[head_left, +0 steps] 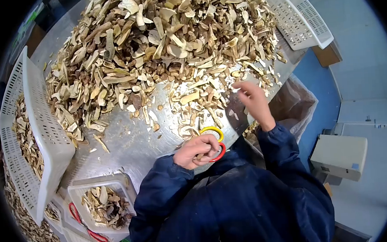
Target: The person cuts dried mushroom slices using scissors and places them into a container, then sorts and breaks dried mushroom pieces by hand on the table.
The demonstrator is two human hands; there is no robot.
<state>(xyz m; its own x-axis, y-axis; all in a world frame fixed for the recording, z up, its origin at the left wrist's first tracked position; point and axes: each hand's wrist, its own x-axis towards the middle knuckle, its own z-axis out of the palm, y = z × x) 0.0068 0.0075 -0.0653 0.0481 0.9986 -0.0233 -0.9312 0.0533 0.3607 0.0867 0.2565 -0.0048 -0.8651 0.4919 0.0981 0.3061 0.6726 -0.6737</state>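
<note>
My left hand [197, 152] is closed near the table's front edge, its fingers curled; what they hold, if anything, is hidden. Beside it, partly covered by the hand, are scissors with one yellow and one red handle loop [211, 129]. My right hand [255, 103] reaches over the right side of the table with its fingers stretched out and slightly bent. Small pale pieces lie close to its fingertips. Dried mushroom slices [196, 98] are scattered thinly in front of both hands, at the foot of a large heap of dried mushroom slices [162, 38].
The metal table [119, 145] carries the heap. A white perforated basket [49, 125] stands at left, another basket [300, 19] at upper right. A plastic tub [81, 199] with slices and red-handled scissors [87, 225] sit lower left. A lined bin [301, 101] stands beside the table at right.
</note>
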